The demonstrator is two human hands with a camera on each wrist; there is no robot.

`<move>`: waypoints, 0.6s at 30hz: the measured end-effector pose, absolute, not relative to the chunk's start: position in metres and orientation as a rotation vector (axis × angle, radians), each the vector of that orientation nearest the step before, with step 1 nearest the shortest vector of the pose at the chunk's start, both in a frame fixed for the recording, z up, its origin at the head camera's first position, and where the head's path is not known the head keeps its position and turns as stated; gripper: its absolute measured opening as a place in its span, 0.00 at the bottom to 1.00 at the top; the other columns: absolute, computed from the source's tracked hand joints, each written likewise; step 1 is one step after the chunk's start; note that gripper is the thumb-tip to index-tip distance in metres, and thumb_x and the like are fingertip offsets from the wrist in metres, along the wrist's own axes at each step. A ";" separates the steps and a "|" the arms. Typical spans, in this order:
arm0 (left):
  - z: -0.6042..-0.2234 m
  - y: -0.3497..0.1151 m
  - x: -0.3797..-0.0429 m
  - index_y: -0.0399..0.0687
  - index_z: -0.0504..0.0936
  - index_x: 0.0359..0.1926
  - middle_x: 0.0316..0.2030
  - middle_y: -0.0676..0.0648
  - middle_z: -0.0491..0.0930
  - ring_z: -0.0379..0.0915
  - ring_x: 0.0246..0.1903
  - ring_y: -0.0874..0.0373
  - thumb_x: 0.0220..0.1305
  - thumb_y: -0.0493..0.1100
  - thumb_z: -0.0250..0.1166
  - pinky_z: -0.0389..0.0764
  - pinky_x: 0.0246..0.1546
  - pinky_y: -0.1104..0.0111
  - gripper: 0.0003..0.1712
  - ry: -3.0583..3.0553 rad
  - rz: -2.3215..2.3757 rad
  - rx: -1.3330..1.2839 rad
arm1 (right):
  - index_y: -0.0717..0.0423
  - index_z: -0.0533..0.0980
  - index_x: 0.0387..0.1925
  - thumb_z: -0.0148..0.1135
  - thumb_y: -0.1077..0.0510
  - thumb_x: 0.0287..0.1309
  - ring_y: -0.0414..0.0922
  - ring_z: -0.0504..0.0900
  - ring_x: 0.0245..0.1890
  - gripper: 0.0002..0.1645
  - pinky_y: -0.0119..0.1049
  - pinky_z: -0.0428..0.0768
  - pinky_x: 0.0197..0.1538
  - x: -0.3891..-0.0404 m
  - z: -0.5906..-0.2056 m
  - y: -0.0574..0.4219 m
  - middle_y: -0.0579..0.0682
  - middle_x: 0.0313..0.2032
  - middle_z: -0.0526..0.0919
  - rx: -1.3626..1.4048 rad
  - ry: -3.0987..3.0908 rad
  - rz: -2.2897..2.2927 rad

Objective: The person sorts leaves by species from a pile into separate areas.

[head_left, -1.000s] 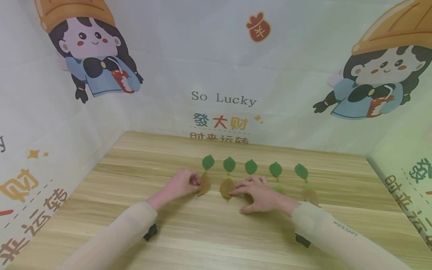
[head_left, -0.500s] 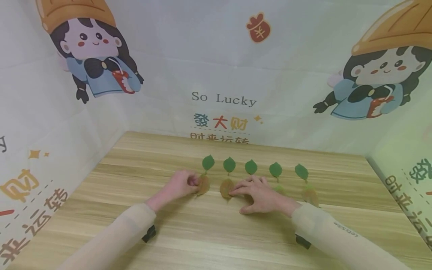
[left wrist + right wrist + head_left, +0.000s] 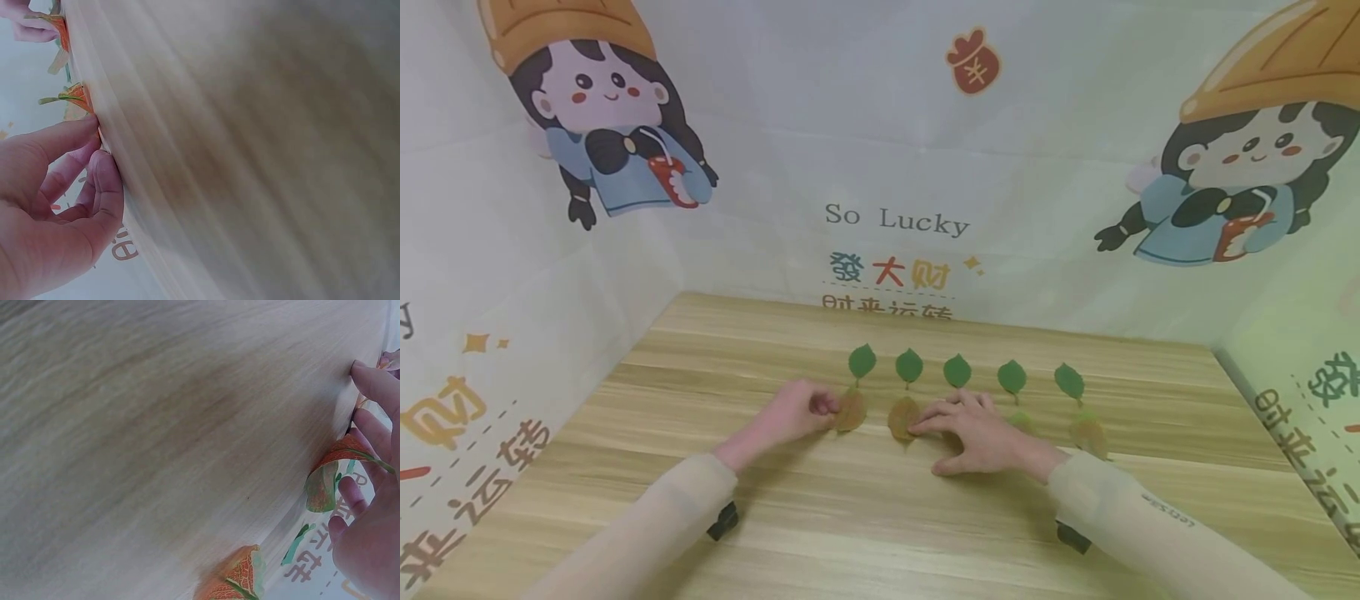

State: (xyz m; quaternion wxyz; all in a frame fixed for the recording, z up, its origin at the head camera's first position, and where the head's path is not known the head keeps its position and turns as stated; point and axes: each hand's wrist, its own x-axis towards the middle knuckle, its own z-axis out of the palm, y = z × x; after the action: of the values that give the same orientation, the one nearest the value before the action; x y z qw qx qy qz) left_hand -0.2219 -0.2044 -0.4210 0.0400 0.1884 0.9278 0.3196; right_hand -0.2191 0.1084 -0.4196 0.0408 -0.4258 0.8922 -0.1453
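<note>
In the head view, a row of several green leaves [image 3: 957,371] lies across the table, with a row of orange-brown leaves in front of it. My left hand [image 3: 797,410] has its curled fingertips at the left edge of the leftmost brown leaf [image 3: 851,410]; in the left wrist view thumb and index finger [image 3: 72,132] come together at that leaf. My right hand [image 3: 977,433] is spread palm down, one fingertip on the right edge of the second brown leaf [image 3: 903,418]. It partly covers a yellowish-green leaf [image 3: 1021,419].
The rightmost brown leaf [image 3: 1090,435] lies beside my right wrist. In the right wrist view, curled orange leaves [image 3: 237,578] rise off the wood. Printed cloth [image 3: 760,167] walls the wooden table [image 3: 865,517] at the back and sides.
My left hand has slid slightly left and toward me, and the leftmost brown leaf has shifted and turned a little with it. My right hand stays where it was.
</note>
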 end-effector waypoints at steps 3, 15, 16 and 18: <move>-0.421 -0.205 -0.222 0.40 0.84 0.37 0.33 0.46 0.85 0.77 0.34 0.60 0.56 0.34 0.70 0.82 0.40 0.69 0.07 2.839 0.967 0.579 | 0.40 0.76 0.62 0.72 0.43 0.52 0.52 0.66 0.62 0.34 0.51 0.60 0.56 -0.219 -0.419 0.108 0.46 0.65 0.76 -1.306 2.730 -0.439; -0.419 -0.205 -0.223 0.40 0.84 0.38 0.34 0.45 0.85 0.77 0.34 0.59 0.56 0.34 0.70 0.83 0.40 0.68 0.08 2.824 0.966 0.557 | 0.41 0.76 0.62 0.72 0.43 0.52 0.51 0.65 0.61 0.34 0.50 0.60 0.55 -0.218 -0.419 0.109 0.46 0.64 0.76 -1.306 2.731 -0.448; -0.419 -0.205 -0.223 0.40 0.84 0.38 0.34 0.45 0.85 0.77 0.34 0.59 0.56 0.33 0.70 0.83 0.40 0.68 0.08 2.821 0.968 0.556 | 0.41 0.76 0.62 0.72 0.43 0.52 0.51 0.65 0.61 0.34 0.50 0.60 0.54 -0.218 -0.419 0.109 0.46 0.64 0.76 -1.306 2.731 -0.449; -0.419 -0.205 -0.224 0.40 0.84 0.38 0.34 0.45 0.84 0.77 0.35 0.59 0.56 0.33 0.70 0.83 0.40 0.68 0.08 2.819 0.968 0.558 | 0.41 0.76 0.62 0.72 0.44 0.52 0.51 0.65 0.61 0.34 0.49 0.60 0.54 -0.218 -0.419 0.109 0.46 0.64 0.76 -1.307 2.731 -0.454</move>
State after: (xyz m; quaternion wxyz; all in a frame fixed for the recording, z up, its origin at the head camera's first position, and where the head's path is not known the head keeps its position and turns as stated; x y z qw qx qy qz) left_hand -0.2236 -0.2048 -0.4192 0.0546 0.1837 0.9283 0.3187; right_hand -0.2180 0.1091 -0.4191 0.0400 -0.4265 0.8914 -0.1481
